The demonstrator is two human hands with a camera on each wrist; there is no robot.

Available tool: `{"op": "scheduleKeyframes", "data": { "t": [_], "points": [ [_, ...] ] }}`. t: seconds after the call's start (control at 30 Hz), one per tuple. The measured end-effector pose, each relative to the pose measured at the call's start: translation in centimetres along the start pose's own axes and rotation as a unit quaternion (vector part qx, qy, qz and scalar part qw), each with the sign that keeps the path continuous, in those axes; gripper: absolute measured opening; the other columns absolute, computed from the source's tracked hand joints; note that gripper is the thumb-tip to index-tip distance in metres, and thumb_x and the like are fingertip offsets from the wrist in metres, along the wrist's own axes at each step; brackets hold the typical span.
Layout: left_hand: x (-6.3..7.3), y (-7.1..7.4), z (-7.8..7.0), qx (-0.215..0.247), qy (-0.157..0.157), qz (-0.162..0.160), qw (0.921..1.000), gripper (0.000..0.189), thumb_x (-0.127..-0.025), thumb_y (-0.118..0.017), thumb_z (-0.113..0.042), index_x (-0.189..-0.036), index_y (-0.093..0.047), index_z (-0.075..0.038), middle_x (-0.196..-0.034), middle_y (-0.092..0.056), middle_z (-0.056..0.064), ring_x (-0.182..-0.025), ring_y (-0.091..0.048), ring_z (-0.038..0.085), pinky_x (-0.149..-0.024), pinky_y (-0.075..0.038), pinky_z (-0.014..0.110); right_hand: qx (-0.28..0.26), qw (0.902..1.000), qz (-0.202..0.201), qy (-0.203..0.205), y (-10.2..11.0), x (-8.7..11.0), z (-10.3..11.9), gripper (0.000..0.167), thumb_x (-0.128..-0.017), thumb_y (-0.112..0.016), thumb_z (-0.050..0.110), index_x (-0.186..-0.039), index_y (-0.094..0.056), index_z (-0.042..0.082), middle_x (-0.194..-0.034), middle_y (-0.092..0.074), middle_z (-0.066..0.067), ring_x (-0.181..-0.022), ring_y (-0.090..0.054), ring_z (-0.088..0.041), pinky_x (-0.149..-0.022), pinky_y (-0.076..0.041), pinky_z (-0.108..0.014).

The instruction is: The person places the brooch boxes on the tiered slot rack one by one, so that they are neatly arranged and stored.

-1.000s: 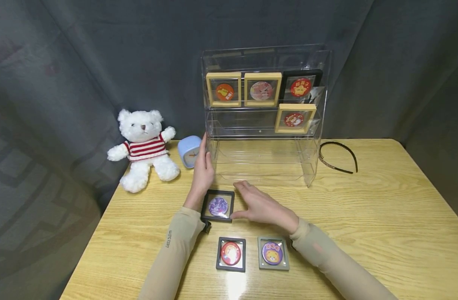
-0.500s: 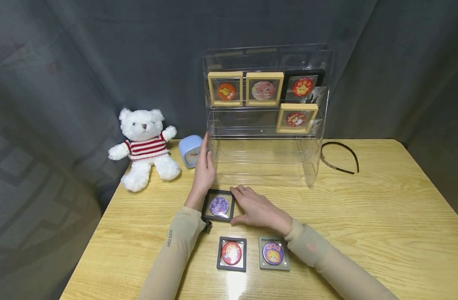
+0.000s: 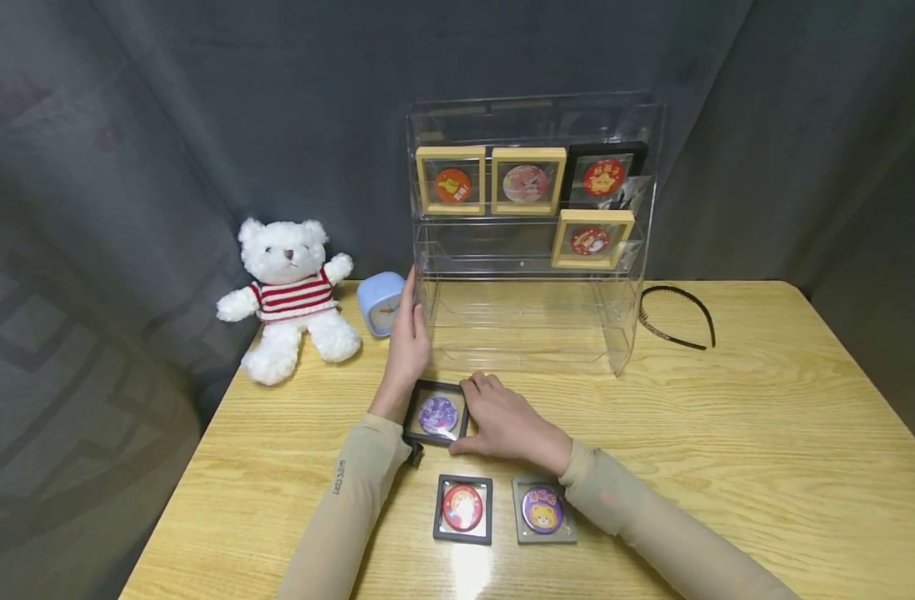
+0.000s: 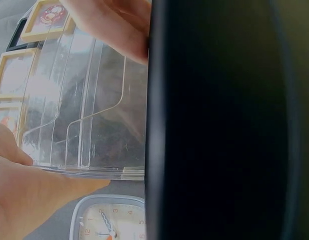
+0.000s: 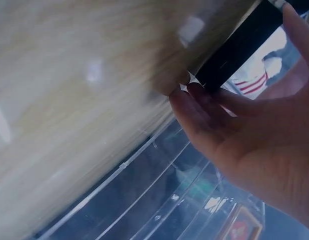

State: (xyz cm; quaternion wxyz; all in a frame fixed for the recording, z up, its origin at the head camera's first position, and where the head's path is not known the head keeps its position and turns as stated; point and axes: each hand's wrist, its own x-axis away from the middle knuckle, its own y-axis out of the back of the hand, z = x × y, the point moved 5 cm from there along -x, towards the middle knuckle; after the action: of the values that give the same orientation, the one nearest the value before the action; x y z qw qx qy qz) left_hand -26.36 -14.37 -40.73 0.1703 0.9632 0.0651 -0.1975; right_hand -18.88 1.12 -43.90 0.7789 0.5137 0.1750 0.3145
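My left hand (image 3: 408, 350) holds the left side panel of a clear acrylic rack (image 3: 521, 275), thumb inside the panel and fingers along its outer face in the left wrist view. My right hand (image 3: 506, 423) grips a black square display frame (image 3: 462, 425) by its right side, with fingers at the far corner and thumb at the near edge. A purple badge (image 3: 437, 414) shows inside that frame. Whether the frame touches the table is hard to tell. In the left wrist view, a large dark shape hides the right half.
Nearer me lie a dark frame (image 3: 462, 537) with a red badge and a grey frame (image 3: 547, 538) with a bear badge. Several framed badges stand in the rack's upper tiers. A teddy bear (image 3: 292, 296), blue clock (image 3: 378, 292) and black headband (image 3: 686, 293) flank the rack.
My right hand has come slightly left and nearer, closing from beside the black frame onto its right side. The left hand stays at the rack.
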Motion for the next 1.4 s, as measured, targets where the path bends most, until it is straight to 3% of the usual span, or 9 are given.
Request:
{"op": "scheduleKeyframes", "data": {
  "t": [0.27,0.43,0.67,1.13,1.27,1.4],
  "points": [
    [0.1,-0.1,0.1,0.005,-0.007,-0.005,1.0,0.06,-0.112,-0.031,0.006,-0.171,-0.022,-0.003,-0.173,-0.028,0.02,-0.158,-0.029,0.035,-0.13,-0.024,0.043,-0.077,0.9969,-0.015,-0.01,0.8,0.3,-0.4,0.104,-0.069,-0.103,0.032,-0.146,-0.05,-0.013,-0.138,-0.06,-0.027,-0.124,-0.062,-0.041,-0.103,-0.057,-0.053],
    [0.1,-0.1,0.1,0.006,0.003,0.001,1.0,0.059,-0.113,-0.03,0.004,-0.171,-0.02,-0.005,-0.174,-0.026,0.018,-0.158,-0.027,0.034,-0.13,-0.023,0.044,-0.075,0.9971,-0.012,-0.003,1.1,0.3,-0.4,0.11,-0.066,-0.104,0.023,-0.152,-0.045,-0.013,-0.143,-0.055,-0.031,-0.122,-0.063,-0.044,-0.105,-0.055,-0.053],
    [0.1,0.1,0.1,-0.003,0.005,0.004,1.0,0.059,-0.114,-0.03,0.002,-0.172,-0.02,-0.005,-0.174,-0.026,0.018,-0.158,-0.028,0.036,-0.13,-0.025,0.046,-0.09,0.9958,-0.011,-0.013,1.3,0.4,-0.4,0.105,-0.064,-0.104,0.011,-0.149,-0.046,-0.012,-0.134,-0.053,-0.025,-0.099,-0.068,-0.035,-0.093,-0.062,-0.045],
    [0.0,-0.1,-0.1,-0.002,0.002,0.006,1.0,0.059,-0.114,-0.03,0.002,-0.172,-0.018,-0.004,-0.175,-0.024,0.018,-0.159,-0.027,0.034,-0.13,-0.025,0.043,-0.14,0.9897,-0.015,-0.025,1.6,0.9,-0.9,0.102,-0.066,-0.098,-0.002,-0.15,-0.041,-0.012,-0.136,-0.049,-0.026,-0.103,-0.067,-0.037,-0.096,-0.061,-0.048],
    [0.0,-0.1,0.0,-0.002,-0.003,0.004,1.0,0.059,-0.114,-0.03,0.002,-0.171,-0.019,-0.004,-0.174,-0.025,0.018,-0.159,-0.027,0.034,-0.13,-0.024,0.044,-0.146,0.9885,-0.034,-0.016,2.0,1.1,-1.0,0.089,-0.071,-0.095,-0.002,-0.144,-0.046,-0.012,-0.131,-0.051,-0.025,-0.103,-0.066,-0.036,-0.095,-0.062,-0.047],
    [0.0,-0.1,0.1,-0.001,0.001,0.004,1.0,0.059,-0.114,-0.029,0.002,-0.172,-0.018,-0.005,-0.175,-0.024,0.017,-0.159,-0.026,0.033,-0.13,-0.024,0.043,-0.129,0.9884,-0.076,0.024,2.7,1.3,-1.1,0.062,-0.079,-0.089,-0.005,-0.13,-0.054,-0.01,-0.12,-0.057,-0.023,-0.1,-0.065,-0.033,-0.093,-0.062,-0.047]
  ]
}}
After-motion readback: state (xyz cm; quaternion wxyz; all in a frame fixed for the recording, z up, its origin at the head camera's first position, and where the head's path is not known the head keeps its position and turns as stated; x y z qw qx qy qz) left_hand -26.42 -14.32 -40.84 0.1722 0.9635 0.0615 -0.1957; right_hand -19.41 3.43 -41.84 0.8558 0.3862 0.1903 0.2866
